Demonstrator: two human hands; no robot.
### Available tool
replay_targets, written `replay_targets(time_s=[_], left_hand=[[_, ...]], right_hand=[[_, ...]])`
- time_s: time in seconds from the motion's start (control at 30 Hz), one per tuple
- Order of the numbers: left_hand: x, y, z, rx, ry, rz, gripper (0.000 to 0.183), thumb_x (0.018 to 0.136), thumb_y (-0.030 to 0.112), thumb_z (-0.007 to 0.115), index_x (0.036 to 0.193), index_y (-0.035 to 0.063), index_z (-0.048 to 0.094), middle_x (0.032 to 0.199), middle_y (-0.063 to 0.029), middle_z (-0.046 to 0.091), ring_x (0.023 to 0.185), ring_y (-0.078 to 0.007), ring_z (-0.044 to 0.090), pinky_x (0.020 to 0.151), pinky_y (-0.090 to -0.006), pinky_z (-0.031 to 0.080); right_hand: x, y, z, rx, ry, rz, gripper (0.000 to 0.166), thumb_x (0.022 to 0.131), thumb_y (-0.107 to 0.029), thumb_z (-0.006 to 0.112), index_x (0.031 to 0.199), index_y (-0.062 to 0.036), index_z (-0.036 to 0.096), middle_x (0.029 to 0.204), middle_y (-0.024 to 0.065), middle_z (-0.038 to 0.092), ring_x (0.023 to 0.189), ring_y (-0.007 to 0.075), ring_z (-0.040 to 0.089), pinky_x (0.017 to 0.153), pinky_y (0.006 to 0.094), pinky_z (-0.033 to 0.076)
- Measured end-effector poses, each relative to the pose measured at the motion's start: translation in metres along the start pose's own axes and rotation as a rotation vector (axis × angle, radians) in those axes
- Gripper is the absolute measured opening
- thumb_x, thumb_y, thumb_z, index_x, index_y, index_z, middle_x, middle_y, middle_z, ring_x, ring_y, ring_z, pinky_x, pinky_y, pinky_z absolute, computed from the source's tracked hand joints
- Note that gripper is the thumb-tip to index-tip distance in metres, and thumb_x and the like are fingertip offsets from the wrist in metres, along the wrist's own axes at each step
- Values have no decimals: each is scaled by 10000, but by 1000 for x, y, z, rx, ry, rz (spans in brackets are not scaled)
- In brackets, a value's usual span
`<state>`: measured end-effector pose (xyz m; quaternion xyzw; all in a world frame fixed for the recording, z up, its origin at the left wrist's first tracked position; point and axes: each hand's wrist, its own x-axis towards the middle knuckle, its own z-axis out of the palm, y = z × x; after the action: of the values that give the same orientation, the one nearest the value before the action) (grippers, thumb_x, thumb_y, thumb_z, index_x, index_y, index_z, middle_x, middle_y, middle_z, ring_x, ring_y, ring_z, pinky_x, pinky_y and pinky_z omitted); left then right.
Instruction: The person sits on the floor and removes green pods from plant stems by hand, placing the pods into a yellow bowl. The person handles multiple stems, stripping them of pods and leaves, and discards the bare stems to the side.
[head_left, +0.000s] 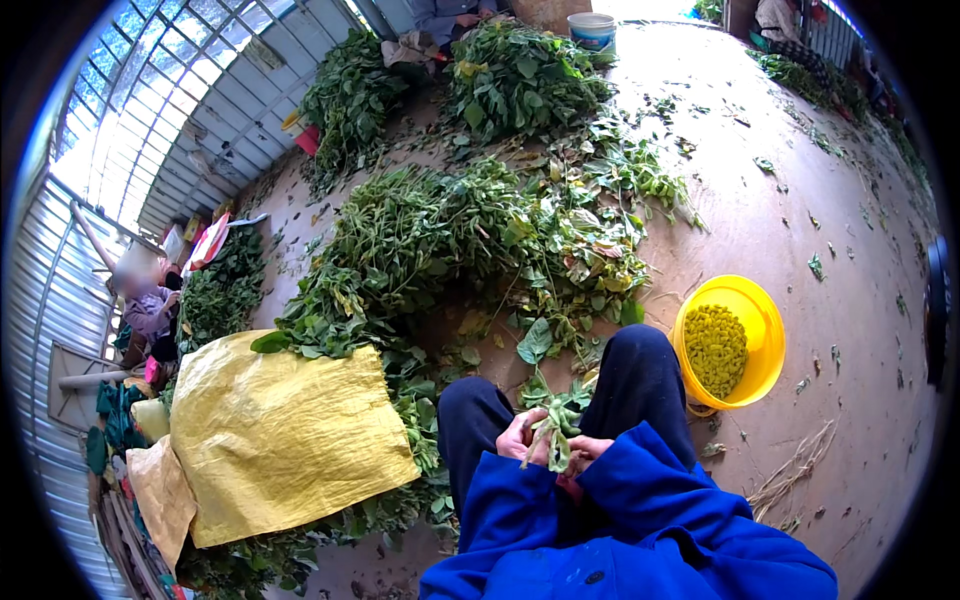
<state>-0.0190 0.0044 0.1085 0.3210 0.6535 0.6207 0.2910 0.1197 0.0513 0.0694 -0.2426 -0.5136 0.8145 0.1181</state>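
Between my knees my left hand (519, 435) grips a leafy bean plant (559, 424), seemingly soybean, with several green pods on its stem. One broad leaf (535, 341) reaches forward from it. My right hand (589, 453) pinches the lower part of the same plant, its fingers partly hidden by leaves and the sleeve. By my right knee stands a yellow plastic bucket (766, 322), tilted in this view, holding a heap of picked green pods (715, 351).
A large heap of bean plants (420, 232) lies ahead and to the left. A yellow woven sack (292, 442) covers some at my left. Further heaps (525, 79), a white bucket (592, 31) and seated people are beyond. Dry stems (795, 469) lie on the floor at right.
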Motion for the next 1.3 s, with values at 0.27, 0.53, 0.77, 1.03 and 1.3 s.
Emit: replay_targets(time_s=[0.27,0.53,0.77,1.03,1.3], left_hand=[[8,23,13,625,-31,563,102,730,44,586,823,5,569,672,-104,533,570,-221,557,498,-272,439],[-4,15,11,-107,-102,-148,174,796,25,523,954,-47,537,831,-91,602,734,-108,568,652,-208,456],[-9,9,10,-53,-45,-163,149,798,15,508,939,-34,509,800,-86,593,704,-93,563,643,-207,449],[-5,-16,11,510,47,318,196,784,189,575,788,-3,539,650,-131,559,549,-256,552,535,-303,440],[-11,-6,14,693,-120,26,340,835,360,433,668,64,430,574,-172,520,530,-371,529,445,-433,412]], right_hand=[[29,-6,7,99,172,-85,182,816,-57,479,981,9,519,803,65,582,721,135,564,643,242,465],[25,-27,10,489,357,-72,148,814,-48,484,935,14,543,817,71,579,719,137,559,634,236,460],[39,-3,-14,659,199,19,226,774,-104,575,978,-10,550,840,60,585,694,138,559,569,251,468],[44,-21,-3,367,433,9,170,790,-133,562,923,-28,577,752,4,584,626,75,529,531,201,418],[36,-44,5,303,468,-94,193,768,-231,589,701,-68,509,460,-29,430,381,54,379,361,199,263]])
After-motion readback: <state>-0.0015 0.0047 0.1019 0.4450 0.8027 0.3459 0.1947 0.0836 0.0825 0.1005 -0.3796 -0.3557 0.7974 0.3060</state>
